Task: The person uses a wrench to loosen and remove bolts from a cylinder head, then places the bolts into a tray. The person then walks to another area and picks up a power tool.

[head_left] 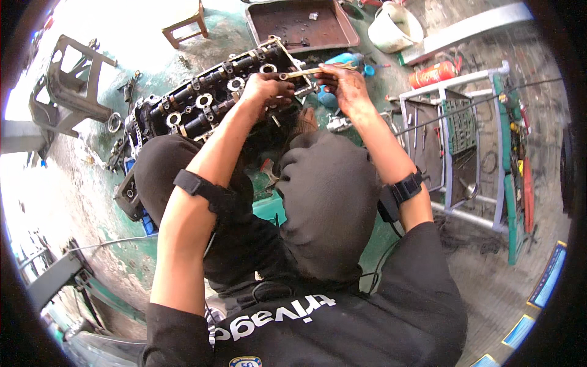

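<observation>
Item: cylinder head, dark metal, oily. Lies tilted across the person's left knee w/ its far end out over the green floor; probably propped there to bring the valve side up within reach of both hands. Round valve-spring seats and cam bearing caps visible along its length.

L hand: palm down on the near-right end of the head, fingers curled over the casting. Looks like a steadying press rather than a grip; how far the fingers close underneath — can't tell.

R hand: closed round the handle end of a pale metal spanner. Spanner runs roughly level toward the L hand, ring end resting at a fastener on the head's top edge, just beside the L fingers. Long reach of handle gives leverage, hence the grip far from the working end.

Surroundings:
- rusty brown metal tray past the head, a few small parts in it
- white bucket, right of tray
- red cylinder, extinguisher type, lying on its side
- tool rack w/ grey frame, right of person, hand tools hung on it
- small wooden stool, far left of tray
- grey metal frame stand, well apart on the left
</observation>
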Tool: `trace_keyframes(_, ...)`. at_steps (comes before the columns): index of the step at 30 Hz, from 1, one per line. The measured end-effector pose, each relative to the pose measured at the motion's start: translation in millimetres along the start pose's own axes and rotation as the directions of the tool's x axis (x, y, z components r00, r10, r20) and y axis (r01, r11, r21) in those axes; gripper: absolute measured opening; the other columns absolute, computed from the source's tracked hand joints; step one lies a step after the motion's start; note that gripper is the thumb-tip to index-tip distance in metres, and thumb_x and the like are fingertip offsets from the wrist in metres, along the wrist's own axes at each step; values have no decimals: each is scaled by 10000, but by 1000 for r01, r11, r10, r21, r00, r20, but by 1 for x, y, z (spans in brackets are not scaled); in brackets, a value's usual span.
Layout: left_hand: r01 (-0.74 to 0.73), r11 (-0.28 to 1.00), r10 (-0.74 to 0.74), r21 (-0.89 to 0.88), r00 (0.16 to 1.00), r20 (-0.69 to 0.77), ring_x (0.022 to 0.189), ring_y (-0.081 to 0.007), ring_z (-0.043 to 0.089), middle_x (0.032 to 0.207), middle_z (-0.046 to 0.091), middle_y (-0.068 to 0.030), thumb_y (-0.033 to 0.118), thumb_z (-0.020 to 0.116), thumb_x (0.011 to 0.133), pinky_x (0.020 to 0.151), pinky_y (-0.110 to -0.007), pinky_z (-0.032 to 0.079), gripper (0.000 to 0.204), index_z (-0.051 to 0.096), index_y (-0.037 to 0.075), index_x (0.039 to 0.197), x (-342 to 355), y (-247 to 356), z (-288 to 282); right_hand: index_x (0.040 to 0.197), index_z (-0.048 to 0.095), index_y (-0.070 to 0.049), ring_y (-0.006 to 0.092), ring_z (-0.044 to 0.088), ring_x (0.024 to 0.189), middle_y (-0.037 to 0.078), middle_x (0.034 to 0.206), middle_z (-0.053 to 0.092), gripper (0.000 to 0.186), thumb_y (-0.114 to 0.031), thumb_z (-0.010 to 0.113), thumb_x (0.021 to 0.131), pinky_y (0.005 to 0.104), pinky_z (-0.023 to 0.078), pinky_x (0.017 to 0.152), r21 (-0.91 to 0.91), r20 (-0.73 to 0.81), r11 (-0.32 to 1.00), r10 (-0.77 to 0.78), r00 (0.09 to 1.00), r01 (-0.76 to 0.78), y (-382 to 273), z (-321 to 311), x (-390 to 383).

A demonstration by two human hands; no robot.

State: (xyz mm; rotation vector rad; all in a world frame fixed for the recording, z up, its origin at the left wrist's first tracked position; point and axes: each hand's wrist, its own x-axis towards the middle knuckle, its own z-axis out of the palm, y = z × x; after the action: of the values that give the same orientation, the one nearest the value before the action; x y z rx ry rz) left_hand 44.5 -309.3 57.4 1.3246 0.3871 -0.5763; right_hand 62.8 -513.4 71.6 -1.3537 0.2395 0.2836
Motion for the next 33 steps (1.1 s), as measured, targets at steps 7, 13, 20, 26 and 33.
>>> trace_keyframes(7,-1,968,-15,-251,998,-64,715,-260,689,912,661,-204,72,576,923,634,-325,614,265,556,-125,1098,21,-11,-10,891,643,-17,235,687,667,128,782,698,134,-135,628,829,316,550,623,222,-33,964,161,986,-149,36,2,-8)
trace_keyframes(13,-129,990,136,61,980,-143,634,-215,670,817,668,-165,86,642,890,559,-286,591,276,587,-134,1048,27,-15,-6,827,645,-11,183,600,613,91,737,640,105,-115,652,809,303,506,561,189,-119,974,148,982,-124,34,-14,6)
trace_keyframes(20,-64,986,89,153,983,-158,690,-171,668,857,691,-139,162,709,856,656,-273,563,302,649,-82,1023,18,-7,0,831,629,-44,142,590,667,41,747,619,163,-132,739,749,290,487,619,12,-18,999,-34,999,35,29,-38,45)
trace_keyframes(26,11,1000,-8,13,980,-200,661,-235,680,811,667,-163,61,671,862,588,-308,608,220,621,-73,1029,24,-9,2,901,680,-32,99,585,646,31,750,653,184,-169,682,778,263,478,581,-331,201,868,-318,927,369,26,-47,97)
trace_keyframes(33,123,989,-140,-81,960,-242,701,-237,680,846,660,-153,62,681,851,606,-306,609,207,612,-58,1005,29,-3,3,984,688,-107,271,643,827,151,845,662,499,-539,706,735,383,493,734,-763,511,295,-270,816,575,18,-45,122)
